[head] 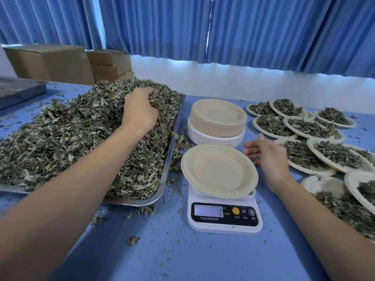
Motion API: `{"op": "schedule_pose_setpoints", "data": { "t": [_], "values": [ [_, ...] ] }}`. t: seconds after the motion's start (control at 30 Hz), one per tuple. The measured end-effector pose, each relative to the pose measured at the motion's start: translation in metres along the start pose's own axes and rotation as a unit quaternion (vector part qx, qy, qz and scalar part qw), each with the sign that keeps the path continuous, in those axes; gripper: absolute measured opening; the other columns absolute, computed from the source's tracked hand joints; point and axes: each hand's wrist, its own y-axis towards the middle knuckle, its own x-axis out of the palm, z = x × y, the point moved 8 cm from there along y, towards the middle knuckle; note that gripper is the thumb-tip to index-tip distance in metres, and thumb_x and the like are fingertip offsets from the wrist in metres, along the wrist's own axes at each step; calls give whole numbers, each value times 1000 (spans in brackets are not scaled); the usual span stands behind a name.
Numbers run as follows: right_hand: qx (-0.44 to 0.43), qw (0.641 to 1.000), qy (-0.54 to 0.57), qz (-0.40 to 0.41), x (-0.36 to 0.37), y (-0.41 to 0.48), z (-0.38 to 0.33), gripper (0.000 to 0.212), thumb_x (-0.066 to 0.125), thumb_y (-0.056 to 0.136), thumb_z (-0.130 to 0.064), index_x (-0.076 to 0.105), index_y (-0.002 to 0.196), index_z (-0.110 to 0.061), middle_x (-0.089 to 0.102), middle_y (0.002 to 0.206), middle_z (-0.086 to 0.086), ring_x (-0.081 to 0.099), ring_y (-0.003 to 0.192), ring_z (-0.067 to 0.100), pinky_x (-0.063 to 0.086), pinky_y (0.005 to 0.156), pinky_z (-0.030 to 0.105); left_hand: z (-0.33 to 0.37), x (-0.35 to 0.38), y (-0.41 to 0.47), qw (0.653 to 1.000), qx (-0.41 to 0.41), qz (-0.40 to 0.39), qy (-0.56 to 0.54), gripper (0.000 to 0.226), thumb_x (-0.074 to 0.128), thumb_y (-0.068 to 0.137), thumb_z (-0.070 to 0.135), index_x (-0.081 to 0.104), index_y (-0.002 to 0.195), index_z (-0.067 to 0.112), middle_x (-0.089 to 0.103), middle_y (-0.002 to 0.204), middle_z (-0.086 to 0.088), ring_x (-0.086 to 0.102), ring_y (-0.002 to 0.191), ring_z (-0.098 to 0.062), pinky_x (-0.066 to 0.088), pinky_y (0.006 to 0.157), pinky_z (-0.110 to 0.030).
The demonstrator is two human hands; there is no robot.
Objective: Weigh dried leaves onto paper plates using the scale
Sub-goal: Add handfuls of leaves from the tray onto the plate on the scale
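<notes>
We are watching the left hand (140, 110) far in the dried leaves (71, 138), fingers curled into the heap and grasping a clump; the heap is brimming over the metal tray (162, 191) at the left of the counter (182, 256). An empty paper plate (219, 171) is sitting on the scale (224, 218) at near centre, overhanging it all round and looking slightly tilted. The right hand (267, 159) is released, fingers relaxed, just beside the plate's right rim; we cannot tell if it is touching.

Risks as we are judging them: the clump is loose and flaky, so bits may be dropping between tray and scale, where crumbs are already lying; leaves landing on one rim may be tipping the overhanging plate; a resting right hand would be falsifying the weight; a full handful may be overshooting it. The display is lit but unreadable to us. The filled plates (308, 126) are crowding the right, overlapping, so a sleeve could be dragging them.
</notes>
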Motion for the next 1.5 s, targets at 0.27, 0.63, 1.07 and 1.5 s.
{"op": "schedule_pose_setpoints", "data": {
  "t": [0.27,0.63,1.07,1.5],
  "values": [
    [-3,1000,-1,-3,1,-2,-3,52,45,109,-38,73,93,2,70,71,9,62,55,15,45,57,30,47,0,-13,993,66,-33,-94,32,76,84,2,74,110,22,71,101,6,63,93,-17,47,79,-24],
    [-9,1000,-16,-10,1,-4,-5,46,45,110,-31,72,94,3,69,71,8,61,55,12,45,60,31,118,80,-118,847,281,-448,-54,60,73,81,-4,63,133,22,63,133,5,56,122,-8,44,106,-24],
    [-3,1000,-18,-18,3,-1,1,45,47,109,-31,72,96,4,68,66,-1,59,54,7,45,57,26,13,58,-19,941,61,-297,148,36,61,93,10,62,128,18,60,128,-8,59,87,-20,48,71,-28],
    [-7,1000,-21,-20,3,0,3,43,49,108,-31,73,92,1,69,62,-4,58,53,7,45,58,27,-23,61,-34,948,-11,-260,183,27,77,87,18,67,109,30,60,129,-8,58,112,-34,47,102,-51]
  ]
}}
